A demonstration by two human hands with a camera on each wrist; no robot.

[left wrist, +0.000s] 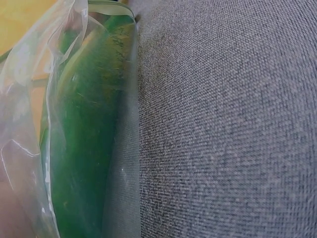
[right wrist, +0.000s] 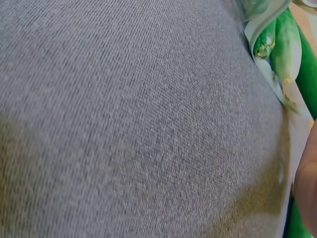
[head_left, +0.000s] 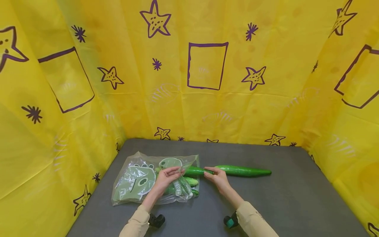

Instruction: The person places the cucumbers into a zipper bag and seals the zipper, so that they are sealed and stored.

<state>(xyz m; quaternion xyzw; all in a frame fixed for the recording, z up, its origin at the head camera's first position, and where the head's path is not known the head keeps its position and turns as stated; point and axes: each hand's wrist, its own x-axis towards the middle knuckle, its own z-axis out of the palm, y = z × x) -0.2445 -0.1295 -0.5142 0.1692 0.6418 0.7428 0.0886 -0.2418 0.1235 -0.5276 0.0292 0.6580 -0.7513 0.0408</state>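
A clear zip bag (head_left: 120, 189) printed with green cartoon figures lies on the table, its mouth facing right. My left hand (head_left: 165, 180) grips the upper layer of the bag near the mouth. Between thumb and fingers my right hand (head_left: 219, 180) pinches the right end of a cucumber (head_left: 196, 171), whose other end is inside the bag. More cucumbers (right wrist: 286, 44) lie inside, their tips at the opening. In the left wrist view a cucumber (left wrist: 84, 158) shows behind the plastic. Just past the right hand another long cucumber (head_left: 247, 171) lies on the table.
The grey cloth-covered table (head_left: 290, 197) is enclosed by yellow curtains (head_left: 207, 108) with purple drawings at the back and both sides. Black wrist straps (head_left: 156, 220) show beneath the sleeves.
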